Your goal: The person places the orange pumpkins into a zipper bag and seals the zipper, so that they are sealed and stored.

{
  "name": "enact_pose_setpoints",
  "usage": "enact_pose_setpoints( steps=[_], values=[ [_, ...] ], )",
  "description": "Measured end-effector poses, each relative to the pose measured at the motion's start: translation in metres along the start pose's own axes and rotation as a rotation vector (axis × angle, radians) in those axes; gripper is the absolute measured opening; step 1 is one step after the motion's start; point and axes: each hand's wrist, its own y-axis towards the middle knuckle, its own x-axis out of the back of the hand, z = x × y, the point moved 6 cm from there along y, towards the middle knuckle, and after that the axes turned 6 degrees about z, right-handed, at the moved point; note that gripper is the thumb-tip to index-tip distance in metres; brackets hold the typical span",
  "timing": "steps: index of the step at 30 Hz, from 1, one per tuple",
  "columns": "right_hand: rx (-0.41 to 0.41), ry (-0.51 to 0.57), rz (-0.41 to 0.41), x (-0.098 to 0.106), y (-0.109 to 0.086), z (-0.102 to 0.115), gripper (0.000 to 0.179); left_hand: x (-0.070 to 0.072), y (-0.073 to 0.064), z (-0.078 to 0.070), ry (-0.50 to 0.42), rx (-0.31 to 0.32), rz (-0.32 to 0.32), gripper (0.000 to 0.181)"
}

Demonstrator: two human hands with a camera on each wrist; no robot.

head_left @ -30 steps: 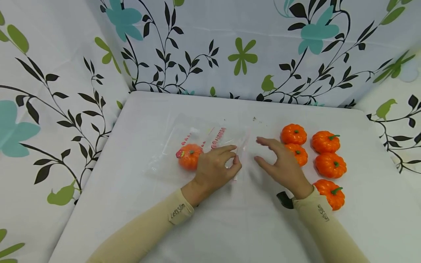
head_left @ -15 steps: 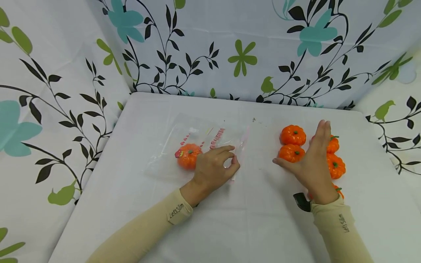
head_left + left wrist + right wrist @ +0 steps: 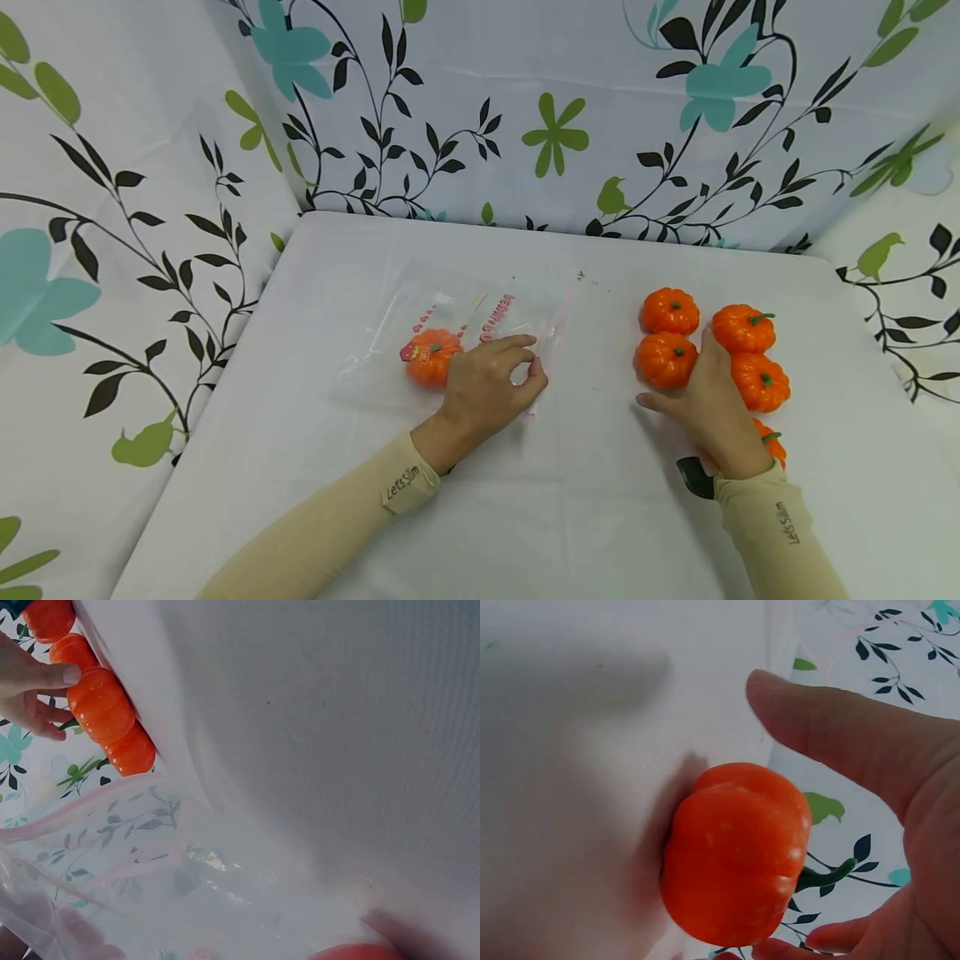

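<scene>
On the left of the head view, a clear plastic bag (image 3: pixel 390 333) with red print lies flat, with a small orange toy pumpkin (image 3: pixel 431 358) inside. My left hand (image 3: pixel 487 379) pinches the bag's right-hand edge between thumb and index finger. In the left wrist view that mouth of the bag (image 3: pixel 142 840) gapes a little. My right hand (image 3: pixel 716 412) reaches down around another orange pumpkin (image 3: pixel 665 360), fingers on its right side, thumb spread in front. The right wrist view shows a gap between the thumb (image 3: pixel 817 720) and this pumpkin (image 3: pixel 735 855).
More toy pumpkins stand close by: one behind (image 3: pixel 670 312), and others to the right, such as this one (image 3: pixel 742 328) with a green stem. One by the right wrist (image 3: pixel 771 442) is partly hidden. A patterned curtain (image 3: pixel 465 75) borders the white table (image 3: pixel 562 517).
My right hand has moved right from beside the bag, over the pumpkins, then lowered between their two rows. My left hand keeps its pinch on the bag in the same place.
</scene>
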Motion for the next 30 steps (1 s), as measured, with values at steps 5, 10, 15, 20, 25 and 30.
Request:
enact_pose_setpoints(
  steps=[5,10,15,20,25,30],
  values=[
    [-0.015,0.01,0.035,-0.006,0.0,-0.007,0.13,-0.001,0.0,0.0,0.0,-0.001,0.002,0.011],
    [-0.047,0.022,0.027,-0.009,0.002,-0.012,0.117,-0.001,-0.001,-0.001,0.003,0.001,0.002,0.011],
    [-0.075,0.052,0.008,-0.01,0.004,-0.015,0.107,-0.001,-0.001,-0.001,0.001,0.006,0.012,0.011],
    [-0.03,0.065,0.025,-0.01,0.005,-0.01,0.107,-0.001,-0.001,-0.002,0.002,0.011,0.026,0.011],
    [0.058,0.046,0.04,-0.008,0.005,0.005,0.108,0.0,0.0,-0.003,0.001,0.012,0.034,0.011],
    [0.135,0.032,0.07,-0.011,0.004,0.021,0.099,0.001,0.0,-0.004,0.0,0.01,0.031,0.011]
  ],
)
